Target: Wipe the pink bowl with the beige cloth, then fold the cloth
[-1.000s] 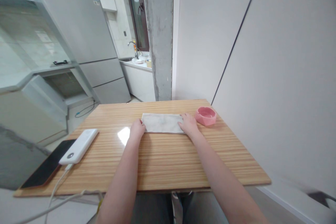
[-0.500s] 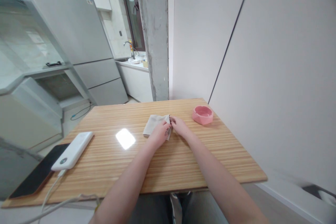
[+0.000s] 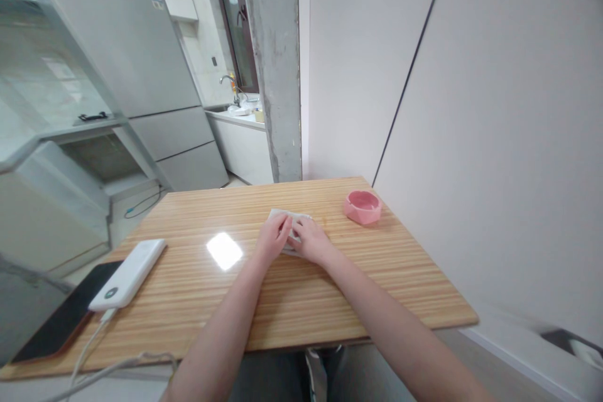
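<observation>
Both left hand (image 3: 272, 237) and right hand (image 3: 312, 241) touch a now smaller cloth (image 3: 294, 234), at nine and three o'clock; fingers bent, grip unclear.

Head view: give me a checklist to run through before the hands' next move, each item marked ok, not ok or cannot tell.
1. Left hand on the pale cloth: ok.
2. Right hand on the cloth: ok.
3. Cloth within the edges of the table: ok.
4. Pink dish apart from both hands: ok.
5. White power bank apart from the cloth: ok.
6. Cloth edges lined up: cannot tell, the hands cover much of it.
</observation>
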Tool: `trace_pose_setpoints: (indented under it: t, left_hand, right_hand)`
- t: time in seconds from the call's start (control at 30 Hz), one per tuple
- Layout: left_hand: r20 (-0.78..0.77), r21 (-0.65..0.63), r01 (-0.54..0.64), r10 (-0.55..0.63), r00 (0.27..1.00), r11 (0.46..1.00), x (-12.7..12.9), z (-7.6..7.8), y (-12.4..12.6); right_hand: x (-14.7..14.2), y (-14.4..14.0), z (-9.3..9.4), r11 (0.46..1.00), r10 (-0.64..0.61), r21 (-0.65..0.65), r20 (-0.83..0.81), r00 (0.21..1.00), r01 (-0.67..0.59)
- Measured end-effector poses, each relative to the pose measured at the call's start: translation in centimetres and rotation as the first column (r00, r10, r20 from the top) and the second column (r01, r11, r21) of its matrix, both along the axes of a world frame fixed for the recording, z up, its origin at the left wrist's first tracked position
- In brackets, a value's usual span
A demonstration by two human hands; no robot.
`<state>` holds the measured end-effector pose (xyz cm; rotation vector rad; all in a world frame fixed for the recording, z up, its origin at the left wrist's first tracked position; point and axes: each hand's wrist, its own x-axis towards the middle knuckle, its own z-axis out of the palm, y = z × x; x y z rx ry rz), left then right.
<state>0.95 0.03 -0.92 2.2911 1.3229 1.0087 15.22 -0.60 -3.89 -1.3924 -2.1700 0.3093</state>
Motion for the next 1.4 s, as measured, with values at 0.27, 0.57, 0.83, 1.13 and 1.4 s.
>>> trace_pose_setpoints:
  t: [0.27,0.57,0.83,1.13,1.4]
  left_hand:
    - [-0.093,-0.080,0.109,-0.116,0.989,0.991,1.2,-0.6,-0.3]
    - [-0.162,-0.126,0.149,-0.168,0.972,0.981,2.0,-2.4,0.4]
    - [-0.138,-0.159,0.066,-0.089,0.986,0.985,1.3,-2.4,0.8]
    - [-0.132,-0.207,0.045,-0.073,0.989,0.977,0.0,-4.3,2.2]
    - [-0.176,-0.193,0.054,-0.089,0.980,0.980,0.3,-4.7,2.4]
  right_hand:
    - [9.4,-5.3,1.5,0.920,-0.263,-0.182,0.364,0.893,0.346]
    - [16.9,-4.5,1.2,0.772,-0.372,-0.278,0.533,0.760,0.572]
    - [7.9,-3.7,4.3,0.935,-0.283,-0.107,0.341,0.896,0.337]
    - [-2.9,2.1,-0.4,0.986,0.074,-0.122,-0.279,0.957,-0.112]
    - [-2.3,2.7,-2.2,0.985,0.032,-0.146,-0.392,0.919,-0.096]
